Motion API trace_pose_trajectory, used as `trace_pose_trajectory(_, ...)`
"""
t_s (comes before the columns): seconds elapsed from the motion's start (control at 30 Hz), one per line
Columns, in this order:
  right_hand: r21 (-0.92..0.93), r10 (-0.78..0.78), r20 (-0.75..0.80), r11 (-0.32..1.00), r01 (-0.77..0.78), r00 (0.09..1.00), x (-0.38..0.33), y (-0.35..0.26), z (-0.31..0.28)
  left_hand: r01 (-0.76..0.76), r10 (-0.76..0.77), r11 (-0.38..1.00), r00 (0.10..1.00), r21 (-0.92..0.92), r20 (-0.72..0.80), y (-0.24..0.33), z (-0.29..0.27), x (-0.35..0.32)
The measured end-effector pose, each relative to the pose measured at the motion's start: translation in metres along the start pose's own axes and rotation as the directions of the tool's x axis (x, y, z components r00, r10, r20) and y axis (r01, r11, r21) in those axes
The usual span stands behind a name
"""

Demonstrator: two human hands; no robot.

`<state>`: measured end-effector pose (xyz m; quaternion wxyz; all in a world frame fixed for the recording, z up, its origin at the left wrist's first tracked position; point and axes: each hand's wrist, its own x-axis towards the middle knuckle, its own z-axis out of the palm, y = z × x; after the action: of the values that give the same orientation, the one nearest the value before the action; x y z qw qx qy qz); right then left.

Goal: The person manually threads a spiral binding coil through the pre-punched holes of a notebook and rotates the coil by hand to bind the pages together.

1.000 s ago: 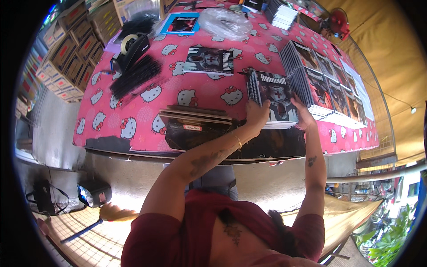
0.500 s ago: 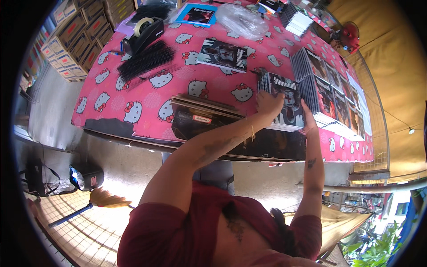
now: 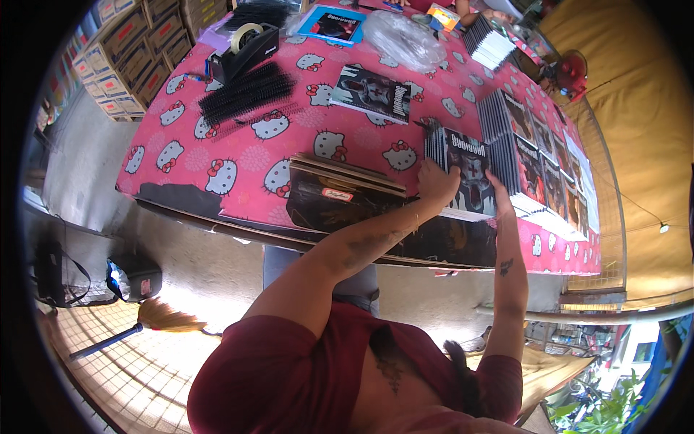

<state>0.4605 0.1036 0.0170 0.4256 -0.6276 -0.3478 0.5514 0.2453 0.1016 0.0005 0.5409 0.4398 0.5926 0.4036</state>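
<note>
A stack of spiral-bound notebooks (image 3: 468,170) with dark printed covers sits near the table's front edge, right of the middle. My left hand (image 3: 439,184) grips its left, bound side, with the thumb over the top cover. Against the stack's right side my right hand (image 3: 500,197) presses, its fingers partly hidden. Close by on the right stand taller rows of bound notebooks (image 3: 526,163). One more notebook (image 3: 372,94) lies flat farther back. Left of my left forearm is a dark box-like holder (image 3: 340,206) with board edges showing on top.
The pink patterned table (image 3: 242,148) holds black binding combs (image 3: 249,94), a tape dispenser (image 3: 246,54), a blue-edged booklet (image 3: 331,26), clear plastic (image 3: 403,40) and another notebook stack (image 3: 488,45). Cartons (image 3: 130,61) stand at left, a red fan (image 3: 571,74) at right. Another person's arm (image 3: 463,7) shows far back.
The view has shifted slightly. Both hands stay on the same notebook stack, with little movement. At the far edge of the table, another person's arm has come into view.
</note>
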Motion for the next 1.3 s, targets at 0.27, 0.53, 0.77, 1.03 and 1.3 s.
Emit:
trace_pose_trajectory(0.27, -0.058, -0.322, -0.036, 0.946, 0.320, 0.946, -0.030, -0.006, -0.034, -0.770, 0.738, 0.626, 0.532, -0.125, 0.416, 0.107, -0.132, -0.046)
trace_pose_trajectory(0.53, -0.280, -0.749, 0.401, 0.448, 0.849, 0.527, -0.114, -0.044, 0.166, -0.705, 0.610, -0.326, 0.352, 0.630, 0.710, -0.002, -0.288, 0.169)
trace_pose_trajectory(0.77, -0.269, -0.819, 0.034, 0.545, 0.794, 0.573, -0.076, -0.001, 0.182, -0.605, 0.848, -0.188, 0.298, 0.774, 0.439, 0.091, -0.254, 0.081)
trace_pose_trajectory(1.03, 0.199, -0.651, 0.193, 0.758, 0.621, 0.734, -0.112, 0.024, 0.202, -0.846, 0.835, -0.063, 0.246, 0.530, 0.492, 0.146, -0.280, -0.075)
trace_pose_trajectory(1.3, 0.191, -0.626, 0.211, 0.780, 0.596, 0.751, -0.107, 0.046, 0.220, -0.802, 0.778, -0.139, 0.274, 0.580, 0.565, 0.142, -0.295, -0.105)
